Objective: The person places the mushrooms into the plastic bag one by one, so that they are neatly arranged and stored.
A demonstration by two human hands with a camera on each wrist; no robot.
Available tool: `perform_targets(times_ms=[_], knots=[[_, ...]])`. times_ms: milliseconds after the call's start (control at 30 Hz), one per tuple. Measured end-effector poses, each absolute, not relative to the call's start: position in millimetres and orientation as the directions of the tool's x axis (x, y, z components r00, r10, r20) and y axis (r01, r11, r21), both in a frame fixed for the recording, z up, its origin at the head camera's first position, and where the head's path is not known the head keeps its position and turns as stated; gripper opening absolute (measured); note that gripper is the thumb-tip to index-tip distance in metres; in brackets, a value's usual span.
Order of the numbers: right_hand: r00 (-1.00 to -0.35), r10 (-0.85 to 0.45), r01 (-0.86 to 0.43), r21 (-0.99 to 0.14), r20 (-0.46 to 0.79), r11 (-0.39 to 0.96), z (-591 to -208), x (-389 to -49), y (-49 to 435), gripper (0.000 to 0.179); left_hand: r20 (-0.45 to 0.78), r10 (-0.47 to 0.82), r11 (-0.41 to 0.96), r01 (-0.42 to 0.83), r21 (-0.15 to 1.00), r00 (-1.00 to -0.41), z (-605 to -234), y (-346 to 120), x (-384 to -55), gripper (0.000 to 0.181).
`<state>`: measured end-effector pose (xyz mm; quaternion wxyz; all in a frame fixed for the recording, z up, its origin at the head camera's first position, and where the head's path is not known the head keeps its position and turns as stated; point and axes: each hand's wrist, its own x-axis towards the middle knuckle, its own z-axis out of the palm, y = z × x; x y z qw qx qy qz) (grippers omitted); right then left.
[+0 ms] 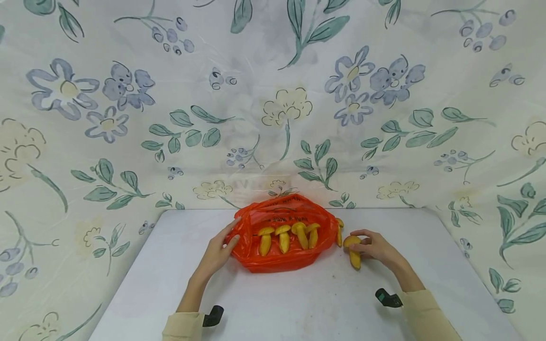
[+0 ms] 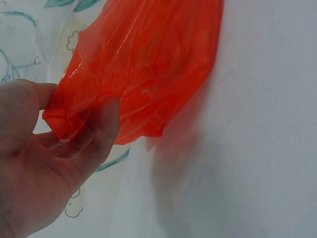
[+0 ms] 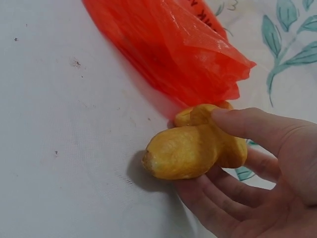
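A red plastic bag (image 1: 273, 264) lies with its mouth open towards me, and several yellow mushrooms (image 1: 265, 244) stand side by side in it. At the bag's left edge, my left hand (image 1: 216, 255) holds the plastic between thumb and fingers; the left wrist view shows the gathered corner of the bag (image 2: 143, 64) there. To the right of the bag, my right hand (image 1: 376, 247) pinches one yellow mushroom (image 3: 181, 153) by its cap, the stem pointing towards me. Another mushroom (image 1: 339, 235) lies between that one and the bag's right side, partly covered in the right wrist view.
Everything sits on a white table (image 1: 324, 308) with small dark specks (image 3: 75, 63) on its surface. A floral cloth (image 1: 239, 132) hangs behind and around it. Black devices are on both wrists (image 1: 213, 316).
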<state>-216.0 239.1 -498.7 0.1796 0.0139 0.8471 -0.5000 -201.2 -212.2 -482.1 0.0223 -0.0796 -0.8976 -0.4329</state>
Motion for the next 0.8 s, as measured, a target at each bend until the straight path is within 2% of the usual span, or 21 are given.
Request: perform_targets(times_ms=[800], knots=[[-0.943,-0.154,0.178,-0.835,-0.296,0.521,-487,-237,248,0.063,0.116,0.110,0.605,0.159,0.780,-0.987,-481,-207,-203,0.053]])
